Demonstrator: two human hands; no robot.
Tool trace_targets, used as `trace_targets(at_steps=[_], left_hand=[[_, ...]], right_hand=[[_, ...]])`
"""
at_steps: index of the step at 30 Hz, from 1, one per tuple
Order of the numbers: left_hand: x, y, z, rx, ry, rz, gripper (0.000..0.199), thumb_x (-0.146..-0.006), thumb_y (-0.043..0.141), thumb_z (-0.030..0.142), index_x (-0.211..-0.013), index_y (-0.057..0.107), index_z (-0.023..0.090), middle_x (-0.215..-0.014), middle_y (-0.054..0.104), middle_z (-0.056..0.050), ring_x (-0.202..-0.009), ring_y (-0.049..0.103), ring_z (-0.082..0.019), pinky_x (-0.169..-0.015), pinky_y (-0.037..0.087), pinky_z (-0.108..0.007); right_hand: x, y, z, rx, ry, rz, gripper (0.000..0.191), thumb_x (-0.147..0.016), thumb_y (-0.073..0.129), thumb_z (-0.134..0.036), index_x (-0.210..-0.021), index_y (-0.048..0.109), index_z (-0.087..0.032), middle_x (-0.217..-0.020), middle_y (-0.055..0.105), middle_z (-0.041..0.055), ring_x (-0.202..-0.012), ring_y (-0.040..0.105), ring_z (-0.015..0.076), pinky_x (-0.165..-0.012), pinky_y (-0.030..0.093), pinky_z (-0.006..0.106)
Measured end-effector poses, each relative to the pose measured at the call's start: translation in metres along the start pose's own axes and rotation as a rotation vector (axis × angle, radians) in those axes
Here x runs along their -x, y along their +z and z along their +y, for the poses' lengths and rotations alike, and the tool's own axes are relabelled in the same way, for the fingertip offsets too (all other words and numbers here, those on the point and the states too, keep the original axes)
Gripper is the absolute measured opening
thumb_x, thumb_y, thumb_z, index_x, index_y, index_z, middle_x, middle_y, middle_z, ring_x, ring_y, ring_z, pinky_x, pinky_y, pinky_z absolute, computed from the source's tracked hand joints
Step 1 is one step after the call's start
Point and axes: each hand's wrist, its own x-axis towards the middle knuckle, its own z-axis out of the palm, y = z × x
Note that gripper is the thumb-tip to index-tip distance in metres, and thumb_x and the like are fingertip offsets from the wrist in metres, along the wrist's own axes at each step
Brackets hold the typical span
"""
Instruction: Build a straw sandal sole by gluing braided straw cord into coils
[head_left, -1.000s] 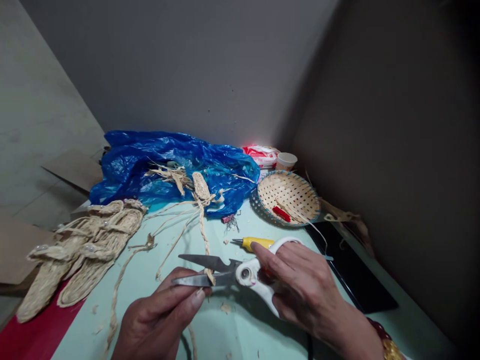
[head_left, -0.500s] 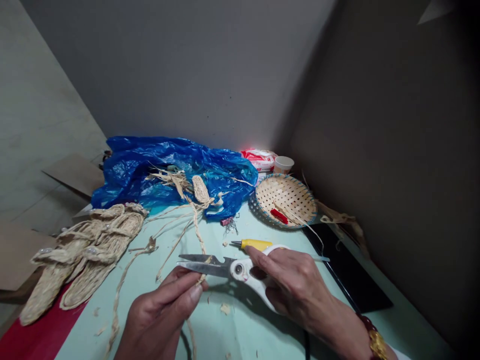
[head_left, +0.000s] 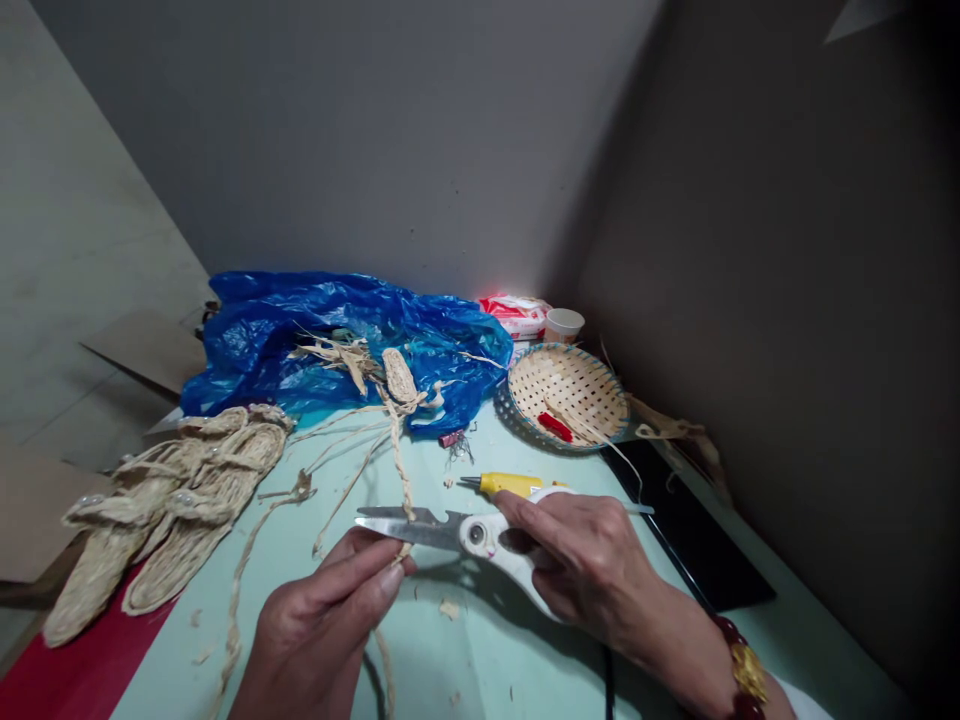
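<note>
My right hand (head_left: 592, 550) grips the white handles of a pair of scissors (head_left: 420, 527), whose blades point left. Between those blades, now nearly closed, lies a braided straw cord (head_left: 400, 460). Just below the blades, my left hand (head_left: 330, 610) pinches the cord between thumb and fingers. From there the cord runs up to a small woven straw sole (head_left: 400, 375) on the blue plastic bag. Right behind the scissors lies a yellow-handled awl or screwdriver (head_left: 506, 484), partly hidden by my right hand.
Woven straw sandals (head_left: 180, 510) lie at the left on a red cloth (head_left: 82, 665). A blue plastic bag (head_left: 247, 330) with straw scraps is at the back. A bamboo basket (head_left: 570, 385) holds something red; a paper cup (head_left: 564, 324) stands behind it. A black flat panel (head_left: 697, 540) lies right.
The scissor blades have come closer together on the cord. Both hands stay nearly in place, and the view has shifted slightly.
</note>
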Motion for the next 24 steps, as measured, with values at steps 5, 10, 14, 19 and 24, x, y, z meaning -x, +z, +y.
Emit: trace_targets(at_steps=[5, 10, 14, 19, 24], left_hand=[[-0.008, -0.008, 0.001, 0.064, 0.01, -0.081, 0.026, -0.054, 0.096, 0.029, -0.078, 0.086, 0.027, -0.09, 0.081, -0.001, -0.092, 0.071, -0.017, -0.077, 0.057, -0.012], [-0.01, -0.013, 0.004, 0.089, 0.0, -0.093, 0.027, -0.057, 0.096, 0.033, -0.082, 0.086, 0.027, -0.08, 0.079, -0.001, -0.087, 0.073, -0.019, -0.077, 0.061, -0.017], [-0.001, -0.004, 0.01, 0.06, -0.018, 0.047, 0.027, -0.047, 0.099, 0.03, -0.071, 0.085, 0.028, -0.079, 0.078, 0.002, -0.084, 0.072, -0.016, -0.075, 0.059, -0.012], [0.001, 0.0, 0.012, 0.022, -0.051, 0.074, 0.027, -0.047, 0.097, 0.029, -0.071, 0.085, 0.03, -0.088, 0.079, 0.001, -0.089, 0.072, -0.019, -0.079, 0.06, -0.016], [-0.001, -0.004, 0.008, -0.024, -0.054, 0.037, 0.029, -0.051, 0.096, 0.04, -0.076, 0.086, 0.029, -0.09, 0.081, -0.002, -0.086, 0.069, -0.019, -0.076, 0.057, -0.016]], right_hand=[[-0.004, -0.003, 0.0, -0.005, -0.007, 0.003, 0.063, -0.066, 0.043, 0.0, -0.127, 0.056, -0.014, -0.076, 0.072, 0.0001, -0.058, 0.059, 0.0163, -0.054, 0.038, 0.028], [-0.007, -0.004, 0.002, -0.004, 0.02, -0.009, 0.064, -0.066, 0.045, -0.003, -0.128, 0.061, -0.013, -0.07, 0.065, 0.0022, -0.058, 0.055, 0.0185, -0.054, 0.037, 0.03], [-0.004, -0.002, 0.003, -0.037, 0.028, 0.001, 0.063, -0.069, 0.044, 0.0, -0.128, 0.06, -0.013, -0.072, 0.068, 0.0029, -0.059, 0.056, 0.0181, -0.055, 0.037, 0.029], [-0.006, -0.007, -0.001, -0.17, 0.126, 0.017, 0.051, -0.075, 0.044, 0.0, -0.119, 0.064, -0.017, -0.073, 0.069, 0.0001, -0.057, 0.059, 0.0138, -0.054, 0.043, 0.024], [-0.016, -0.011, -0.004, -0.563, 0.499, 0.141, 0.017, -0.087, 0.067, -0.021, -0.104, 0.069, -0.02, -0.078, 0.07, -0.0007, -0.058, 0.059, 0.0124, -0.055, 0.048, 0.022]])
